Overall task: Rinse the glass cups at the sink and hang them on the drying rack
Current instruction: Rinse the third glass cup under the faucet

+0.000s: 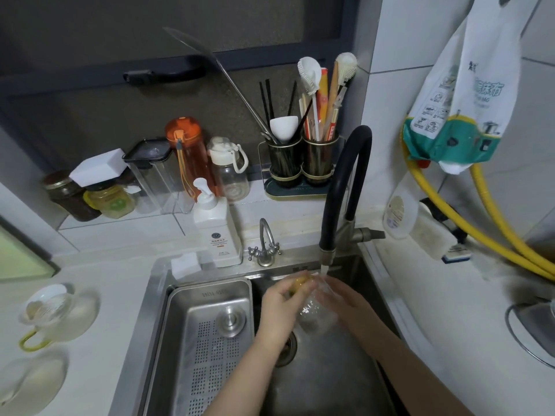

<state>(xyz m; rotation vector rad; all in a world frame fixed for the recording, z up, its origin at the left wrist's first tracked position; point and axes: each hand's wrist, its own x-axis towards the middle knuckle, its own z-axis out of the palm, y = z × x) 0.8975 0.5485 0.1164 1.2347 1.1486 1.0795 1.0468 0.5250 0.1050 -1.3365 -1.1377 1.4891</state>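
Observation:
A clear glass cup with a yellow handle is held tilted over the sink, under water running from the black faucet. My left hand grips its yellow handle at the rim end. My right hand wraps around the cup's body from the right. On the white counter to the left lies another glass cup with a yellow handle, with a clear glass saucer in front of it. No drying rack is clearly visible.
A perforated steel drain basket fills the sink's left half. Behind the sink stand a white soap pump bottle, a small tap, jars, bottles and a utensil holder. A yellow hose and hanging bag are at right.

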